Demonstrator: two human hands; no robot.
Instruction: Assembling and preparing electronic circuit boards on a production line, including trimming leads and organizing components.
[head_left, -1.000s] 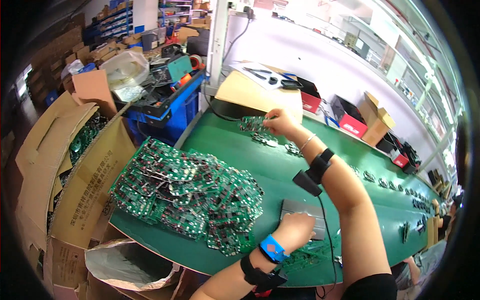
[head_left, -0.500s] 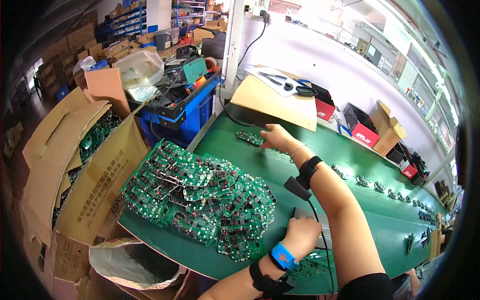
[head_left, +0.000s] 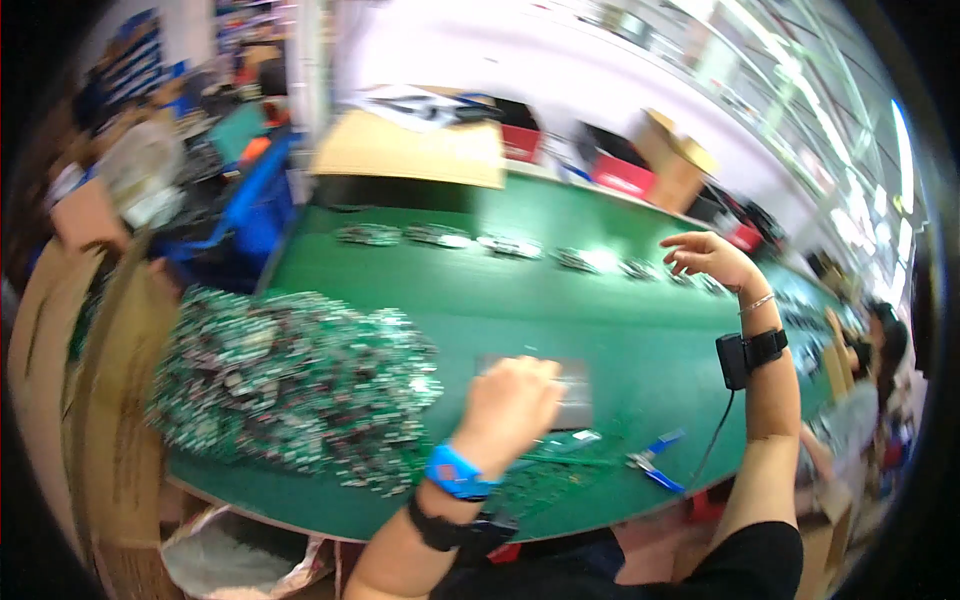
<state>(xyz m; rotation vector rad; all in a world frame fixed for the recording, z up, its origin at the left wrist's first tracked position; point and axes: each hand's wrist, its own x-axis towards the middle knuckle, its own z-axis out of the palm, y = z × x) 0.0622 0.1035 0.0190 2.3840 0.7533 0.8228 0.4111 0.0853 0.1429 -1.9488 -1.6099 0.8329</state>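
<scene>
Spanning mid-frame, the green desk [head_left: 420, 290] carries a circuit-board pile [head_left: 300, 380], centre left. Above, a row of circuit boards [head_left: 510, 246] slopes down rightward, long axes roughly left-to-right. The right hand [head_left: 712, 260], upper right, fingers apart and empty, fronts it. Centrally, the left hand [head_left: 512, 405], curled, grip indeterminable, partly hides a grey plate [head_left: 575, 395]. Pliers [head_left: 641, 461]: lower right.

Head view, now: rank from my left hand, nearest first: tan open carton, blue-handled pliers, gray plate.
From the left hand:
1. Gray plate: partly hidden behind the hand, extending to its right; contact unclear.
2. Blue-handled pliers: farther right, toward the table's near edge.
3. Tan open carton: far side, right, by the wall.
</scene>
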